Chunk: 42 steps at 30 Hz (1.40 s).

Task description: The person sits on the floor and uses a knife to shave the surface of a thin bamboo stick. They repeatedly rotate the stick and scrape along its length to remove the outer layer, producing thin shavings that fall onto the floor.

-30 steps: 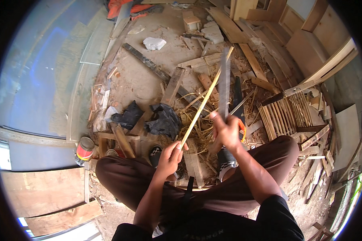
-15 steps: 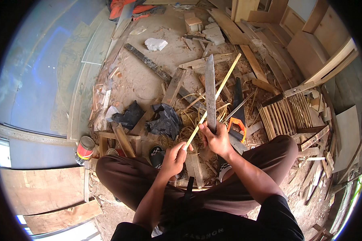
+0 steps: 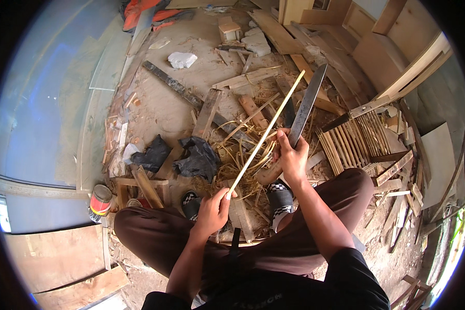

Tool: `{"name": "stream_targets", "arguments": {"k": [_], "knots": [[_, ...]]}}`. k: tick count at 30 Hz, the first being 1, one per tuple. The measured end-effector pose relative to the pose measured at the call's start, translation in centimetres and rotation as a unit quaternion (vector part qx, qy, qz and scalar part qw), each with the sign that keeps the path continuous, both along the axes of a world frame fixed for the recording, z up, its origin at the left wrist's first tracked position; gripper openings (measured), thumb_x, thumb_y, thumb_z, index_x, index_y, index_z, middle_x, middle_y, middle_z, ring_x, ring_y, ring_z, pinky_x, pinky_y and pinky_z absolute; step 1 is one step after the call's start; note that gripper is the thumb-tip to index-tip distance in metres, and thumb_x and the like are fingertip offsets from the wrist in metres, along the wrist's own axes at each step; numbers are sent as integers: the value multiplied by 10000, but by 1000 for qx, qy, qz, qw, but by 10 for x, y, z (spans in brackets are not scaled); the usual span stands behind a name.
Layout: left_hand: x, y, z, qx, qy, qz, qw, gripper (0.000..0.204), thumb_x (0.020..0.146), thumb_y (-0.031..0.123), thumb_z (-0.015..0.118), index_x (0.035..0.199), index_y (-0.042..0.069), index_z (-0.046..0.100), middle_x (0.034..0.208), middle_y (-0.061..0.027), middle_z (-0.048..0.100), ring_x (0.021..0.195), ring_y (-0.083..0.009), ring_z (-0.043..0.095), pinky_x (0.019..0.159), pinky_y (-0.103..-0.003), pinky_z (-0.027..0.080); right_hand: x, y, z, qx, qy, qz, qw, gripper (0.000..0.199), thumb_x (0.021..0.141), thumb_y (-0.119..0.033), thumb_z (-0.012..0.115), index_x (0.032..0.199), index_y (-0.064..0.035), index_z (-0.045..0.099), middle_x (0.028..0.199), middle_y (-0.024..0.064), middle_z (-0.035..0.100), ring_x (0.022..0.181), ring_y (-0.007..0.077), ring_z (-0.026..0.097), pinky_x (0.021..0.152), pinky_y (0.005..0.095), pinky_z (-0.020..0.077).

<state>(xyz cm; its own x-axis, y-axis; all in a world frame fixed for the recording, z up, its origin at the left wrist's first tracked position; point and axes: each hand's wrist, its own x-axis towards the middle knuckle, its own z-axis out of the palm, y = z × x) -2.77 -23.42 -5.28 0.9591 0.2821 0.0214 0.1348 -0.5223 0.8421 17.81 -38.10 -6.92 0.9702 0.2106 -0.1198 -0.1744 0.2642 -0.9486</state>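
My left hand (image 3: 213, 212) is closed around the lower end of a thin, pale bamboo strip (image 3: 266, 134), which slants up and away to the right. In my right hand (image 3: 293, 159) is a machete (image 3: 308, 106), gripped low so that its handle is hidden by the fingers. Its long dark blade points up and right, beside the strip and apart from its upper end. Under both hands, curly shavings (image 3: 248, 168) lie heaped on the ground between my sandalled feet.
Two black plastic bags (image 3: 197, 157) lie left of the shavings. A slatted wooden piece (image 3: 354, 142) stands at right among scrap boards. Further left are a paint can (image 3: 100, 199) and a small wooden frame (image 3: 155, 187). A white lump (image 3: 182, 60) sits farther off.
The machete has swung from upright, crossing the strip, to tilted right and clear of it. My right hand has risen and moved right. The saw's orange handle is no longer visible.
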Motion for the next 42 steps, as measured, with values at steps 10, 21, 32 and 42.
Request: {"name": "stream_targets", "arguments": {"k": [10,21,32,42], "knots": [[-1,8,1,31,33,-49,998,216,1003,95,539,1171,52,669,708,-108,591,540,-165,506,541,-319,413,7,3,3,-22,28,-9,999,230,966,-202,688,1012,15,626,668,26,566,485,109,526,435,277,447],[-24,38,47,-248,-135,-36,959,282,900,34,649,1169,-51,657,889,-109,697,795,-168,664,743,-294,528,-1,25,-38,86,254,-11,963,157,932,-86,684,962,-47,535,796,61,567,551,174,530,480,340,459],[-36,59,55,-120,-445,175,870,286,1052,323,504,990,52,441,932,-122,530,902,-314,636,866,-501,554,-63,37,-84,-66,416,162,892,320,1018,-316,568,972,-2,603,735,106,602,509,201,493,483,370,446],[-37,46,21,-324,-399,143,846,471,1100,371,324,725,87,357,588,-14,300,584,-150,287,626,-352,292,-58,15,-80,-72,385,141,909,321,1024,-347,541,1005,-28,570,711,65,525,534,163,477,492,331,435]]}}
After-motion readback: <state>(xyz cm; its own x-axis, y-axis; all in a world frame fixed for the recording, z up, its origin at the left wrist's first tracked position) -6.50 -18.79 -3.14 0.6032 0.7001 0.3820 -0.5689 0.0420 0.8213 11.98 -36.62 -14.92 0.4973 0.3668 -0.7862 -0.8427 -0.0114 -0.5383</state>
